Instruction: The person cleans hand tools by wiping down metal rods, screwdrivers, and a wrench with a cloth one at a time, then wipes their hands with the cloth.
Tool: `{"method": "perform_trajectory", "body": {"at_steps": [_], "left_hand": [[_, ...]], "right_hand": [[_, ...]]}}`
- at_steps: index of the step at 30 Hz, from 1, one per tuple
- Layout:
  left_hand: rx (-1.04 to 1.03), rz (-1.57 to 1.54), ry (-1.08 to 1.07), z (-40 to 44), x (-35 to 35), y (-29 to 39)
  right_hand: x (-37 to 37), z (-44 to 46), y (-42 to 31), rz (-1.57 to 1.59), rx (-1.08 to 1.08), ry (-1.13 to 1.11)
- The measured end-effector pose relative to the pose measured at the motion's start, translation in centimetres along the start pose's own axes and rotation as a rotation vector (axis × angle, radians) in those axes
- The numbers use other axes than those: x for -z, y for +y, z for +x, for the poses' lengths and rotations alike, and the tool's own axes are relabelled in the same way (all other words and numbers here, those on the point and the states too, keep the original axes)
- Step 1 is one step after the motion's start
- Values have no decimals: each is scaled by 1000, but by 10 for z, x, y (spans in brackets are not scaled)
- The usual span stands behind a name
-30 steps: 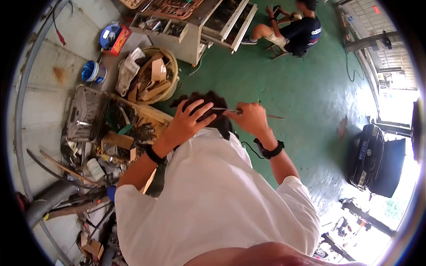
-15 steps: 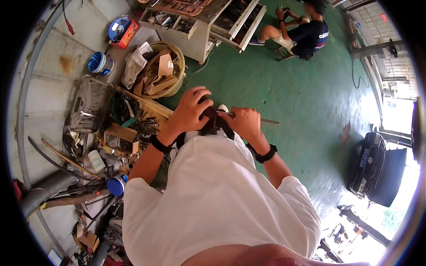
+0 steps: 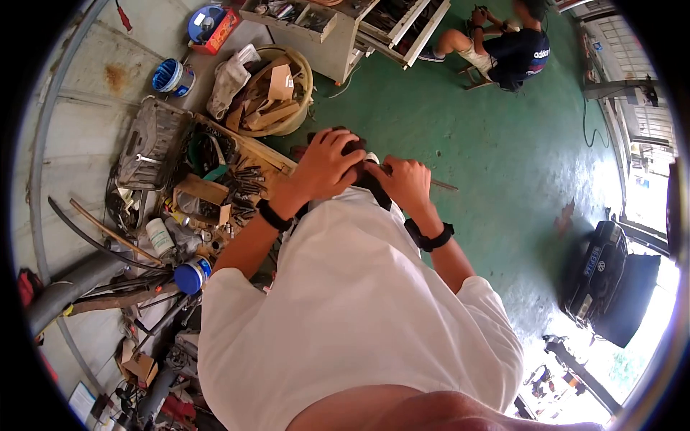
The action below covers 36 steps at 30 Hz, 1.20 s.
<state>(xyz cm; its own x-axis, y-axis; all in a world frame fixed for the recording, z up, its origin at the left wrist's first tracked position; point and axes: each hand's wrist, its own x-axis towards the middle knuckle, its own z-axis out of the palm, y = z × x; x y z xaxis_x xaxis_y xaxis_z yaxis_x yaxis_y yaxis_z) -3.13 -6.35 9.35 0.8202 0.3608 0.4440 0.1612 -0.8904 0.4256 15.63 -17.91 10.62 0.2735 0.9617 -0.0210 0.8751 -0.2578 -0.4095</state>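
Your left hand [image 3: 327, 165] is bent over a dark brown piece [image 3: 352, 146] of unclear material, with the thumb at its near side; you cover so much of it that I cannot tell whether those fingers grip it or only rest there. The piece lies in front of your white shirt [image 3: 352, 287], between your hands. Your right hand [image 3: 404, 183] is just beside it, fingers closed around a slim, dull metal rod [image 3: 444, 185]. One end of the rod sticks out past your knuckles over the green painted floor [image 3: 496, 144]; the other is hidden by your hand. You wear a black band on each wrist.

Beyond your left hand stands a round cream plastic tub [image 3: 307, 100] filled with cardboard and wood scraps. To your left, a silver open-ended spanner [image 3: 149, 159] lies on a grey plastic case [image 3: 136, 133], and nearer your left arm is a small white tub with a blue lid [image 3: 188, 278]. Well apart from you, ahead and to the right, a person in a dark shirt [image 3: 521, 54] sits on a low stool.
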Motion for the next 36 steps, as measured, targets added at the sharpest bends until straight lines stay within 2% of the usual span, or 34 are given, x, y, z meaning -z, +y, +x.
{"method": "perform_trajectory", "body": {"at_steps": [2, 4, 6, 7, 9, 13, 18, 22, 24, 25, 26, 28, 32, 34, 36], "left_hand": [[127, 35, -104, -1, -8, 3], [128, 75, -71, 0, -11, -1], [147, 130, -213, -1, -12, -8], [146, 131, -210, -2, -10, -12], [-26, 209, -100, -2, -6, -19], [-145, 268, -107, -3, 9, -21], [-155, 77, -31, -13, 19, -34], [-57, 39, -7, -13, 23, -38], [91, -3, -93, -4, 20, -32], [123, -7, -141, 4, 19, -28], [121, -16, -145, 9, 17, -25], [211, -51, -330, 17, 14, -20], [302, -186, -344, 17, 5, -14], [299, -252, -210, 17, 1, -14], [300, -236, -243, 16, 6, -16]], "right_hand": [[-3, 3, 6, -19, 27, 56], [4, 2, 4, -24, 13, 30], [9, 3, 1, -19, -2, 17], [10, 2, -1, 8, -9, 15], [14, 2, 1, 24, -17, 20], [13, 0, 0, 51, -34, -12], [25, 8, 16, 14, -70, -13], [42, 5, 31, -40, -96, -16], [43, 4, 30, -88, 17, 64], [42, 4, 27, -133, 96, 135], [42, 4, 22, -136, 87, 132], [46, 8, 9, -263, 151, 145], [43, 14, 12, -251, 314, 253], [47, 15, 18, -255, 322, 251], [49, 16, 26, -212, 324, 248]]}}
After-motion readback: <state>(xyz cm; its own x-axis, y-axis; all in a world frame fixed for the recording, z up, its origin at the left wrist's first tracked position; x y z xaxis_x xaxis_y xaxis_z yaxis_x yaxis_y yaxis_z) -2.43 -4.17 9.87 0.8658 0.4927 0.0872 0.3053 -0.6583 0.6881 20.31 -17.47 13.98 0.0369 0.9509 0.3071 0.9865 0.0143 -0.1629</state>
